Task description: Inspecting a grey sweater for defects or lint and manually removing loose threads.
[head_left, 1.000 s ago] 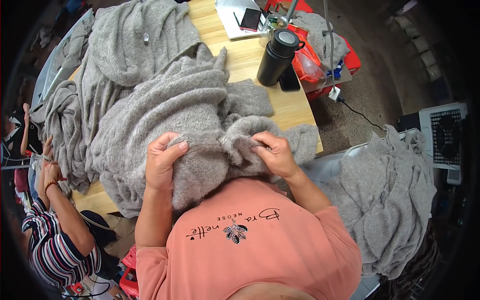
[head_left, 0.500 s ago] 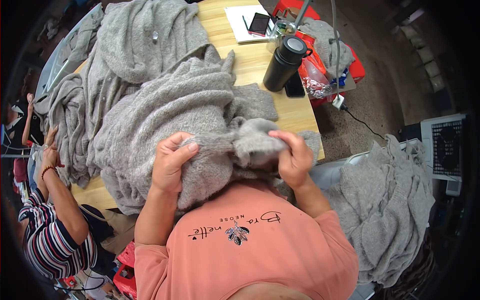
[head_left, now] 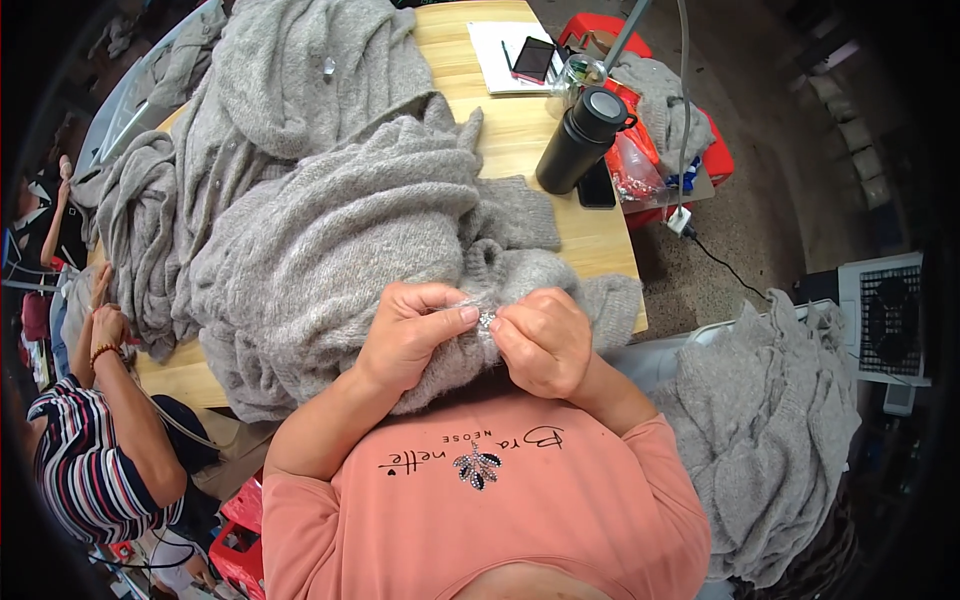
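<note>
A grey fuzzy knitted garment [head_left: 330,250] lies bunched in front of me on the wooden table, its near edge against my body. My left hand [head_left: 415,335] is closed, pinching the knit between thumb and fingers. Close beside it, my right hand [head_left: 545,342] is closed on the same garment, fingertips almost meeting the left thumb. Between the fingertips shows a small shiny, button-like piece [head_left: 487,320], partly hidden by the fingers. One sleeve-like part [head_left: 612,308] of the knit spreads out past my right hand.
More grey knits [head_left: 300,80] are heaped at far left, another pile [head_left: 770,430] at right. A black flask [head_left: 582,140], phone [head_left: 597,186], clear jar [head_left: 577,85] and papers [head_left: 495,60] sit on the table [head_left: 450,45]. A co-worker in a striped shirt [head_left: 105,470] works at left.
My hands have come together from wide apart, the left moving right and the right moving left and down. The shiny piece now shows between them. The view has shifted slightly.
</note>
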The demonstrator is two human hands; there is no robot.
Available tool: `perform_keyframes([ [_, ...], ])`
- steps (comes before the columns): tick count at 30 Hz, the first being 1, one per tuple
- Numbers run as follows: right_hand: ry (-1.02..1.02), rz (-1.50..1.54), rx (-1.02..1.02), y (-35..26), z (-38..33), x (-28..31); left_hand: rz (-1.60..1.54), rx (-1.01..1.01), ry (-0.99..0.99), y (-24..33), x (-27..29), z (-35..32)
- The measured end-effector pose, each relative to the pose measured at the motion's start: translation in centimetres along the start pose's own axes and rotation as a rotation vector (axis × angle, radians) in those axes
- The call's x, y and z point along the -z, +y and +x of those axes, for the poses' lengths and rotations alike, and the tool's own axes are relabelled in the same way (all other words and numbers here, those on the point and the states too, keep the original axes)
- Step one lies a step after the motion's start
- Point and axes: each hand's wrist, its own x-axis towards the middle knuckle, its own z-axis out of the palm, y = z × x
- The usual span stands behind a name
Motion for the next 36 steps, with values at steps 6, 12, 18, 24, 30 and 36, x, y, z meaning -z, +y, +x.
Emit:
perform_keyframes([
  [6,-0.048,-0.003,-0.015,0.1,-0.3,-0.5,0.070,-0.107,0.074,-0.5,0.0,-0.2],
  [12,-0.090,0.155,-0.183,0.3,0.0,-0.6,0.301,-0.172,0.087,-0.5,0.5,-0.3],
  [18,-0.183,0.442,-0.452,0.8,0.8,-0.3,0.442,-0.243,0.075,-0.8,1.0,-0.5],
  [24,-0.266,0.574,-0.661,0.8,0.5,0.2,0.428,-0.215,0.062,-0.5,0.6,-0.7],
  [30,-0.371,0.575,-0.585,1.0,0.4,0.3,0.573,-0.328,0.053,-0.4,0.7,-0.8],
  [36,-0.258,0.360,-0.426,0.2,-0.1,0.1,0.707,-0.474,0.019,0.1,0.2,-0.9],
])
